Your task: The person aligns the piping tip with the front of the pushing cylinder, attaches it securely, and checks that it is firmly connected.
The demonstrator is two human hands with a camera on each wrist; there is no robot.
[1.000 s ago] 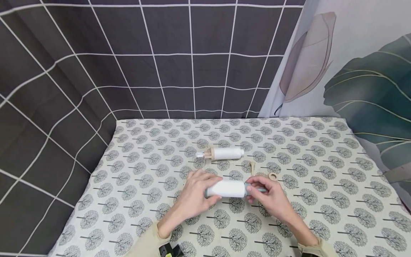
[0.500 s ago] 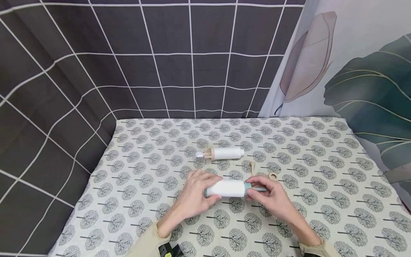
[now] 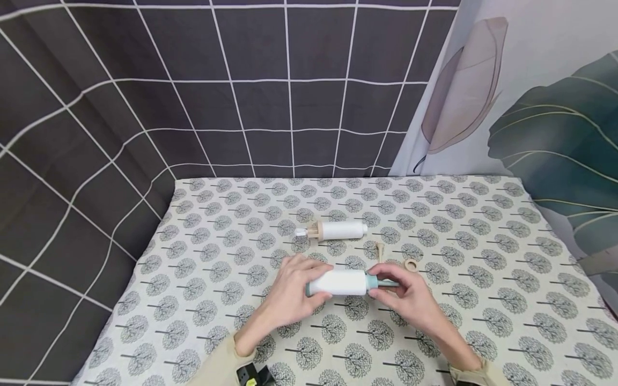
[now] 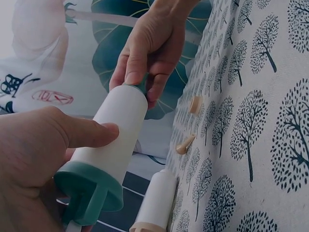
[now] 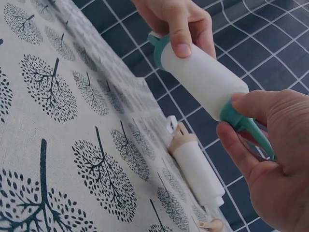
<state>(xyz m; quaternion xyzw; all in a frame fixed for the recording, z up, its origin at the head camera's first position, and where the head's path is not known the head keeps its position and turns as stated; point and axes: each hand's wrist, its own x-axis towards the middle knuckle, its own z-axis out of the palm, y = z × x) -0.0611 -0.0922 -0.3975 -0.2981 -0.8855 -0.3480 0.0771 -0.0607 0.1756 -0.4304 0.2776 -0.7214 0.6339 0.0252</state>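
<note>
"Looking at the left hand [image 3: 294,289], what did you see?"
"It gripped the white bottle [image 3: 345,282], which was between the two hands, over the tree-patterned cloth [image 3: 217,316]."
"And the right hand [image 3: 407,294]?"
"It pinched the green cap [image 5: 231,114] (thumb and finger on opposite sides) at the bottle's end."

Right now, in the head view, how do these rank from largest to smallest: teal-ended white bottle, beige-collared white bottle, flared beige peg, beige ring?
1. Teal-ended white bottle
2. Beige-collared white bottle
3. Flared beige peg and beige ring: too close to rank
</note>
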